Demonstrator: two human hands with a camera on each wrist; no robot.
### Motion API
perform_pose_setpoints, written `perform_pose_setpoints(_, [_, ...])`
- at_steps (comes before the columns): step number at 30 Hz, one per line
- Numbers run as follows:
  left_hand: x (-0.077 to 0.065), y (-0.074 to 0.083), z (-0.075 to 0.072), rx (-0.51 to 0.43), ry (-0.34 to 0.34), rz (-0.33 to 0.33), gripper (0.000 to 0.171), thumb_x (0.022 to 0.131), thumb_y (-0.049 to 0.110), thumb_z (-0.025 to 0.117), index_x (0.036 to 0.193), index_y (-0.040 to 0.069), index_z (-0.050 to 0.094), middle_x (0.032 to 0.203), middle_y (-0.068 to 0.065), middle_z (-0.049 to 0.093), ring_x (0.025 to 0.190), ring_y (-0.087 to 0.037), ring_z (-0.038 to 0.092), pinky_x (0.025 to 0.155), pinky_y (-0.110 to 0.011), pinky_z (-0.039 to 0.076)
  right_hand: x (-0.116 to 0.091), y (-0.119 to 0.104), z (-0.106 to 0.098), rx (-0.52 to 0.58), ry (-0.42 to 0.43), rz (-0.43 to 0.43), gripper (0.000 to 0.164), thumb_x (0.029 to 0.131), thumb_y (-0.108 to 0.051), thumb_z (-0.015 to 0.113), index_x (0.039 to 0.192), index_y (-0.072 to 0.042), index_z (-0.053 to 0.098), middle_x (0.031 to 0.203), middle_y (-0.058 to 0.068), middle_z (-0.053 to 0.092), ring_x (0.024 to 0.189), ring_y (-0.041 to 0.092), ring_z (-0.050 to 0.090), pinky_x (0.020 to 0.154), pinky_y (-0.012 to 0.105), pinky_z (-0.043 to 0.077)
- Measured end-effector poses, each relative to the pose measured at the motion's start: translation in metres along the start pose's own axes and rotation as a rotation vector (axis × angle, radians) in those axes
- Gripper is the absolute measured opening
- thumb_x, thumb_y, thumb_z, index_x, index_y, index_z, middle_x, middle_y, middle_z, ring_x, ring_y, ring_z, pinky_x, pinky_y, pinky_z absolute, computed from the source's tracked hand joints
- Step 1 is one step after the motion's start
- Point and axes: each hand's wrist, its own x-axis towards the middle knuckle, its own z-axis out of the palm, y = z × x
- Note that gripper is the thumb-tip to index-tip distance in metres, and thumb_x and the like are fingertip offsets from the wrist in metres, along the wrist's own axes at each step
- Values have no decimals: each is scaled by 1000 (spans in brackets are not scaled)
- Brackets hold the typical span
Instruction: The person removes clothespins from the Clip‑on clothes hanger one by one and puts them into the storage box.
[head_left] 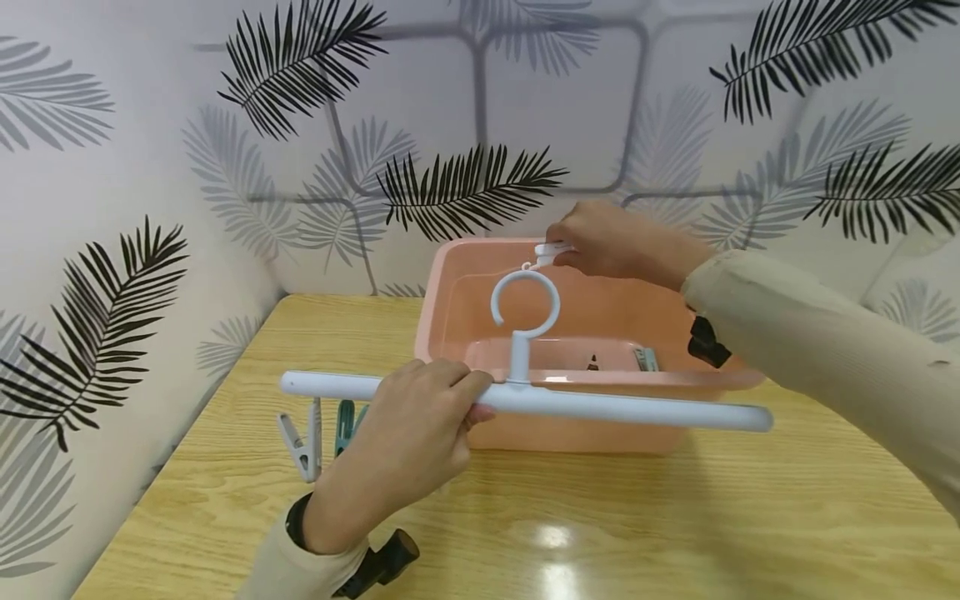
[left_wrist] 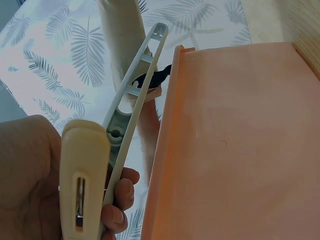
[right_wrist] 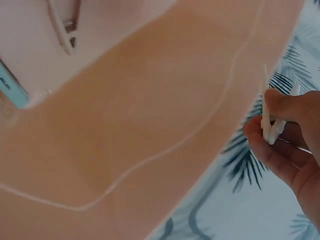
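Your left hand [head_left: 412, 425] wraps the pale blue hanger [head_left: 630, 407] just left of its neck, fingers curled over the bar. Hanger bar spans the near side of the pink basin [head_left: 585, 429], raised above the table [head_left: 487, 517], hook [head_left: 557, 308] upward. Its front face shows plain.

Left wrist view: ribbed, hollow underside of the bar; a cream slotted piece [left_wrist: 84, 150], metal in its slot, close by your palm. Cannot tell whether you grip it.

Your right hand [head_left: 600, 242] is nearly closed, thumb and fingers pinching a white clip [head_left: 553, 250] by the basin's far rim. From the head the clip lines up near the hook's top; cannot tell if they touch.

Inside the basin: a blue-green clip [head_left: 646, 359] and a pale clip [right_wrist: 62, 25], apart. On the table, left of the basin: a grey clip [head_left: 303, 446], and a green clip [head_left: 345, 425] partly behind your left hand.

Print: black and grey fronds on the wall covering [head_left: 420, 100]. Black wrist devices [head_left: 390, 557] too dark to read for marks.
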Motion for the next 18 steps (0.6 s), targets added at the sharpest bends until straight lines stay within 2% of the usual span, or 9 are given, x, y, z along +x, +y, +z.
perform_pose_setpoints(4, [0, 0, 0, 3, 4, 4, 15, 85, 20, 72, 82, 9, 63, 69, 4, 52, 64, -13, 51, 58, -28, 42, -4, -4, 20, 63, -96, 14, 15, 87, -2, 67, 76, -8, 59, 62, -1, 50, 57, 15, 46, 57, 31, 41])
perform_pose_setpoints(5, [0, 0, 0, 3, 3, 4, 15, 85, 20, 72, 82, 9, 63, 69, 4, 52, 64, -13, 51, 58, -28, 42, -5, -6, 24, 108, -126, 39, 14, 88, -3, 65, 78, -11, 59, 62, -3, 48, 58, 13, 46, 59, 30, 40])
perform_pose_setpoints(10, [1, 2, -2, 4, -5, 10, 15, 86, 20, 72, 83, 9, 63, 71, 3, 55, 65, -13, 53, 59, -29, 42, -9, -16, 43, 349, -238, 195, 28, 92, -7, 57, 68, -19, 46, 60, -7, 35, 56, 8, 33, 58, 27, 31])
perform_pose_setpoints(12, [1, 3, -2, 1, -4, 13, 14, 86, 20, 71, 84, 8, 64, 72, 3, 56, 66, -13, 54, 59, -29, 43, -7, -16, 49, 378, -287, 215, 35, 91, -9, 60, 63, -19, 41, 59, -7, 32, 56, 8, 29, 56, 27, 27])
perform_pose_setpoints(14, [0, 3, -2, 2, -4, 9, 13, 87, 20, 71, 85, 9, 64, 72, 3, 56, 66, -13, 53, 59, -28, 43, -4, -17, 54, 360, -342, 169, 29, 90, -11, 65, 65, -16, 51, 62, -7, 41, 57, 9, 35, 58, 28, 32])
perform_pose_setpoints(15, [0, 3, -2, 2, -4, 4, 13, 87, 20, 71, 85, 9, 65, 72, 4, 56, 66, -13, 53, 59, -28, 43, -4, -18, 56, 334, -362, 133, 22, 89, -11, 67, 69, -13, 57, 65, -7, 49, 60, 9, 43, 60, 28, 38])
perform_pose_setpoints(17, [-1, 2, -3, 3, -5, -3, 13, 87, 20, 71, 83, 10, 64, 70, 5, 54, 64, -12, 51, 58, -27, 41, -3, -21, 58, 285, -415, 67, 5, 86, -9, 70, 83, -7, 66, 77, -2, 61, 69, 13, 53, 67, 31, 45])
perform_pose_setpoints(18, [-1, 2, -3, 3, -6, -7, 13, 87, 21, 71, 82, 11, 63, 70, 5, 53, 63, -12, 50, 58, -27, 40, -2, -24, 58, 266, -439, 34, 7, 85, -7, 71, 91, -4, 68, 82, 1, 64, 74, 15, 56, 72, 32, 47])
